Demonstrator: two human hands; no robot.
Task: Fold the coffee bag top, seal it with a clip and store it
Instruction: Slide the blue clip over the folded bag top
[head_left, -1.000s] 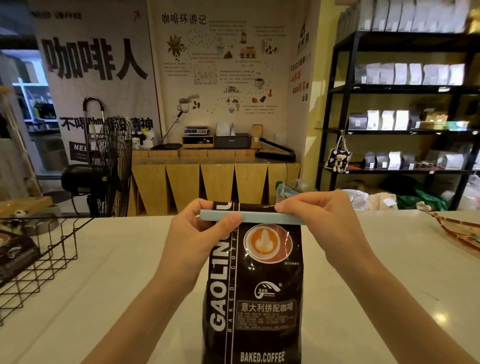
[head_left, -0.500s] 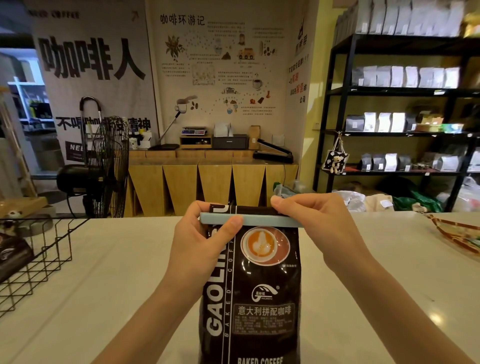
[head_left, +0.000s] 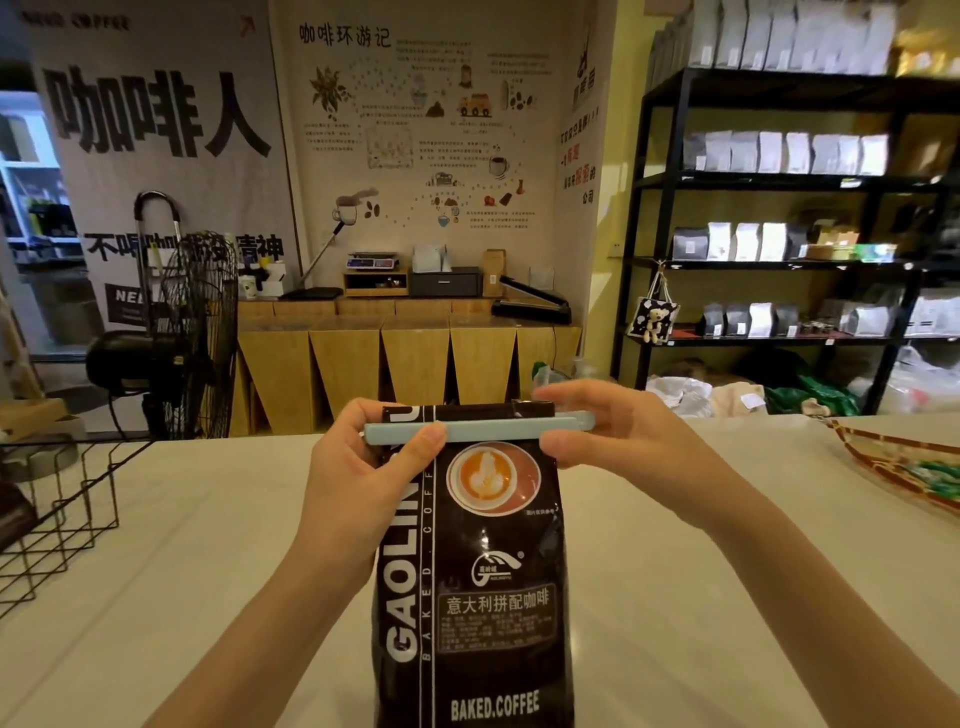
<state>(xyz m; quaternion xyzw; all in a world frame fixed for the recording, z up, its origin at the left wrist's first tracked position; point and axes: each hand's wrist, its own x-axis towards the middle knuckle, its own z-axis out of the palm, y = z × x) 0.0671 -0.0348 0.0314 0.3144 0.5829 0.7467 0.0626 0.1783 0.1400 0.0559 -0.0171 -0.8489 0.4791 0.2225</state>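
Observation:
A dark brown coffee bag (head_left: 478, 597) stands upright on the white counter (head_left: 208, 571) right in front of me. A pale blue bar clip (head_left: 493, 430) lies across its folded top. My left hand (head_left: 353, 478) grips the bag's top left corner, with the thumb pressed on the clip's left half. My right hand (head_left: 623, 441) is at the clip's right end with its fingers apart: the index finger is behind the fold and the thumb is below the clip. The clip's right tip shows in front of the palm.
A black wire basket (head_left: 62, 519) stands at the counter's left edge. A woven tray (head_left: 893, 462) sits at the right edge. Beyond the counter are a black floor fan (head_left: 192, 332), wooden cabinets and black shelves (head_left: 779, 182) with several coffee bags.
My right hand has loosened from its pinch on the clip's right end, which now shows. The left hand still holds the bag top and clip. The bag has not moved.

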